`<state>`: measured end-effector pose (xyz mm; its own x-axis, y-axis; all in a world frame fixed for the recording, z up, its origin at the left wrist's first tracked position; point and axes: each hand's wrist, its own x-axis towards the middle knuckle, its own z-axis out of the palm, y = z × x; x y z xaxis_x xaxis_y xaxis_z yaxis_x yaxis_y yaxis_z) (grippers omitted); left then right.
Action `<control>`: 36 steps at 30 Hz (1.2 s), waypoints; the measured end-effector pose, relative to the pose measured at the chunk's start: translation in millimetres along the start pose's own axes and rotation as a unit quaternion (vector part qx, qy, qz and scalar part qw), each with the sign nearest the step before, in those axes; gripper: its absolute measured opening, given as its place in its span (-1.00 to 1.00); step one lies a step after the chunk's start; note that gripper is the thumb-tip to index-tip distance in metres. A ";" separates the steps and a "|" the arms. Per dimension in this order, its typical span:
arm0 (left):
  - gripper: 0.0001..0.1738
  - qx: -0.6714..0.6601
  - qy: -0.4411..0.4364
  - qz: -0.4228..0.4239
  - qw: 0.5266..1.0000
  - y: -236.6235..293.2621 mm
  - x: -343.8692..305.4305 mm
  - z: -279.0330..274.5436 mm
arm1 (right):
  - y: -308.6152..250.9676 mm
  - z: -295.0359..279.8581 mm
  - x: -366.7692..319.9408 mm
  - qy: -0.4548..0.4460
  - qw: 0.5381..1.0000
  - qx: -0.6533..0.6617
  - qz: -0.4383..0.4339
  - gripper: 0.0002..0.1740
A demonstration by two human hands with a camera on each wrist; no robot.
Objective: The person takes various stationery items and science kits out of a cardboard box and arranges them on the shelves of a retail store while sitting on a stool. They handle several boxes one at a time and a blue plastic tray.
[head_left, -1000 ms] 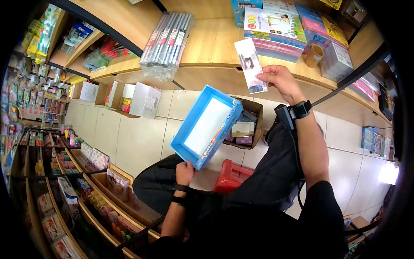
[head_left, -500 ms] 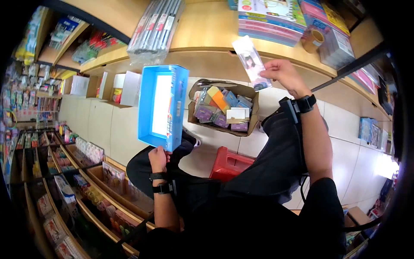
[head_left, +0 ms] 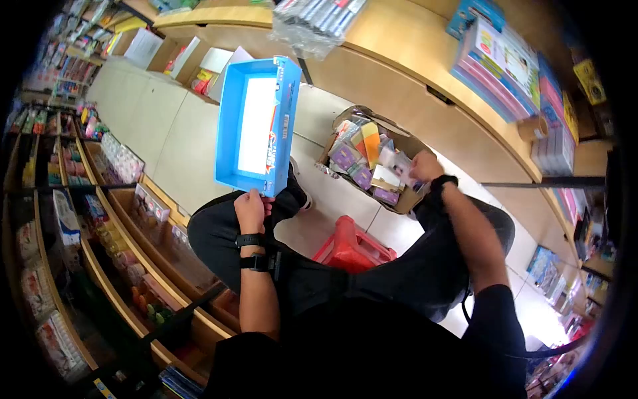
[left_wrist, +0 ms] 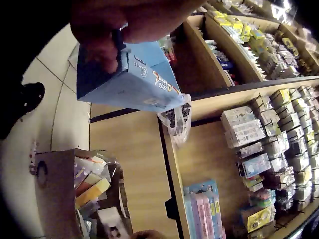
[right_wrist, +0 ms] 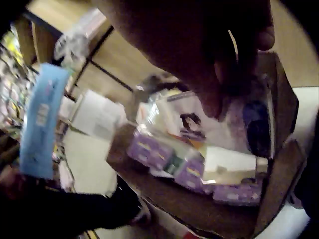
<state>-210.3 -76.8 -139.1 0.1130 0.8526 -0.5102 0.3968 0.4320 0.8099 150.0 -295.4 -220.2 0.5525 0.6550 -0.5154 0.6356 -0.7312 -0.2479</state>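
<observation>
My left hand (head_left: 251,209) pinches the near end of a blue open-topped cardboard box (head_left: 287,126), held up with its white inner bottom showing in the head view. My right hand (head_left: 425,166) is over a brown carton (left_wrist: 57,189) on the floor. It holds a slim clear packet (right_wrist: 184,112) with a person's picture on it, fingertips on its surface in the right wrist view. Inside the carton lie purple packets (right_wrist: 152,152), a white-and-tan box (right_wrist: 232,164) and a yellow-orange item (head_left: 370,141). The packet overlaps these things in view.
A red plastic stool (head_left: 352,246) stands between the person's legs. Ahead runs a wooden shelf (head_left: 399,33) with stacked books (head_left: 498,63) and bagged pens (head_left: 319,23). Divided display bins (head_left: 126,246) line the left side. Open white cartons (head_left: 216,60) sit on the floor beyond the blue box.
My right hand has brought the packet from in front of the shelf down over the carton. Earlier, the blue box swung left, away from above the carton; my left hand still holds it.
</observation>
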 end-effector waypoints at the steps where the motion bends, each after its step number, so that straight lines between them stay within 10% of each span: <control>1: -0.65 -0.010 0.010 0.000 1.000 -1.7 3.1 -1.1 | -5.4 23.1 9.7 0.032 0.997 -0.066 -0.002 -0.64; 10: -0.63 -0.081 0.070 -0.057 0.993 -9.6 18.9 -20.8 | -9.5 99.7 56.5 -0.107 0.993 0.000 0.039 -0.76; 12: -0.63 -0.095 0.087 -0.062 0.990 -10.7 24.5 -22.4 | -38.8 89.0 44.9 0.063 0.989 -0.131 0.017 -0.75; 14: -0.62 -0.109 0.096 -0.069 0.987 -9.3 26.4 -26.0 | -83.5 78.6 33.4 0.162 0.981 0.004 -0.107 -0.74; 17: -0.62 -0.146 0.105 -0.076 0.981 -6.2 31.5 -27.3 | -189.5 52.7 0.7 -0.103 0.975 0.105 -0.164 -0.81; 19: -0.62 -0.119 0.142 -0.067 0.980 -7.9 36.8 -27.3 | -221.1 107.0 5.6 -0.062 0.926 0.255 -0.271 -0.69; 28: -0.62 -0.172 0.147 -0.114 0.968 4.8 41.8 -15.6 | -249.9 255.9 140.3 -0.004 0.978 0.174 0.117 -0.58; 36: -0.64 -0.163 0.138 -0.161 0.964 8.4 54.5 -13.8 | -243.6 286.5 158.6 0.083 0.990 0.062 0.098 -0.74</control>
<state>-213.3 -22.6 -156.0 -0.2325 0.6848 -0.6906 0.0583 0.7186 0.6930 -71.7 -68.0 -476.5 0.7464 0.5133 -0.4235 0.4421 -0.8582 -0.2610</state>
